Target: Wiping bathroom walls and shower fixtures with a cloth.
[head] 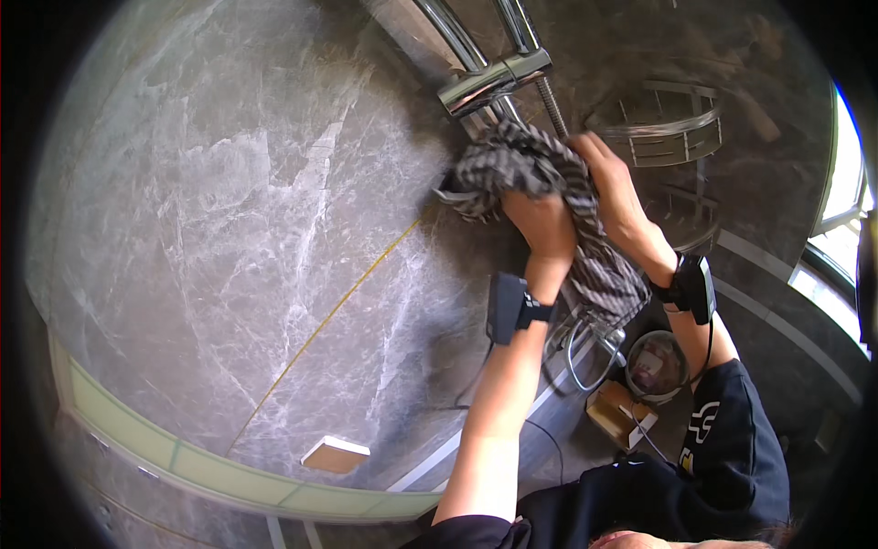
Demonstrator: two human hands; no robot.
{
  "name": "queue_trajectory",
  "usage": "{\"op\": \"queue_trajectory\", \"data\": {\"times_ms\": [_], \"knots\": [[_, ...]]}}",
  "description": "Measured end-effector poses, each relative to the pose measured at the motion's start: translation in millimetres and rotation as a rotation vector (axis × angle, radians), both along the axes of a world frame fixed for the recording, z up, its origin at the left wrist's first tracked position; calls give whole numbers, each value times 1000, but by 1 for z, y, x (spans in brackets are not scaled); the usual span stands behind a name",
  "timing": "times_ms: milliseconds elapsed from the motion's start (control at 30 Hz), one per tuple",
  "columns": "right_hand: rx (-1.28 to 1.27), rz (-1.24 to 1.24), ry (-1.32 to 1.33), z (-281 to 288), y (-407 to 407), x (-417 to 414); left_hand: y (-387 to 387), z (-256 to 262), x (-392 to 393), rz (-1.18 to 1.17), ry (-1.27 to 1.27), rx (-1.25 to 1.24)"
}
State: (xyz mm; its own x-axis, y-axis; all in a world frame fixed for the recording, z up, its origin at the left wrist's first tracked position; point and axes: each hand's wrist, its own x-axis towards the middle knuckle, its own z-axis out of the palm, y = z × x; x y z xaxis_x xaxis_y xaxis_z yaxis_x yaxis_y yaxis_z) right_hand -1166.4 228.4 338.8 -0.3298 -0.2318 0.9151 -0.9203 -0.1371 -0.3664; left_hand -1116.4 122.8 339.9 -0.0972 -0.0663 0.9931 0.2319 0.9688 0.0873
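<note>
A dark and light checked cloth [511, 161] is bunched around a chrome shower fixture [497, 82] on the marbled wall, and its long end hangs down to the right. My left hand [545, 223] presses into the bunched cloth from below, its fingertips hidden in the folds. At the cloth's right edge is my right hand [610, 182], with its fingers against the cloth near the ribbed metal hose [551, 106]. The parts of the fixture behind the cloth are hidden.
Chrome corner baskets [675, 134] hang on the right. Below the cloth are a looped metal hose [573, 367], a round bin [656, 367] and an open cardboard box [617, 412]. A window [840, 178] stands at the far right.
</note>
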Motion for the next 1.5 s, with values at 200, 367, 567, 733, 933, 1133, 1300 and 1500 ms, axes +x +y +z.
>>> {"op": "queue_trajectory", "data": {"times_ms": [200,367,567,733,933,1133,1300,1500], "knots": [[216,-28,-152,-93,5,20,-6,-110,21,-139,-439,204],[529,-21,-363,-215,16,23,3,-216,47,-250,-847,650],[448,14,-441,-228,40,43,-2,-181,57,-273,-650,535],[442,266,-790,-186,44,44,8,-88,79,-524,-540,553],[-266,694,-1153,-130,65,-1,-10,-48,107,-233,-592,444],[-495,638,-511,40,61,-3,-16,23,99,-286,-254,353],[-434,-151,161,113,-1,-54,5,51,41,-317,-27,234],[-612,-214,131,63,-63,-11,-6,21,-4,-341,40,291]]}}
